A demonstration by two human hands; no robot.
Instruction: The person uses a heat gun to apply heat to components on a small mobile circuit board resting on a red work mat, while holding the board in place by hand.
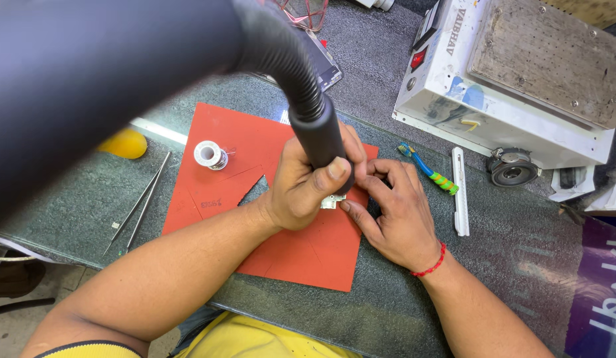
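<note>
**Hot-air wand held over a small board on the red mat**

While we look down from the head camera, our left hand [301,189] is wrapped around the black wand [319,136] of a ribbed hose, fingers clenched on its lower end, with the tip pointing down at a small silvery board [332,201] lying on the red mat [218,189]. Our right hand [391,209] rests on the mat just beside the board, fingertips curled toward its edge and steadying it; we cannot tell whether it pinches anything.

We judge the main risk to be heat: the right fingertips sit very close to the tip, and a slip of the wand could burn them or nudge the board out of place.

On the mat lies a spool of solder wire [210,154]. Tweezers [139,204] lie left of the mat, a blue and green toothbrush [428,170] and a white plastic strip [459,192] to the right. A white machine [513,86] with a red switch and dark lettering on its side stands at the upper right; a purple sign [599,292] with white letters sits at the lower right.
</note>
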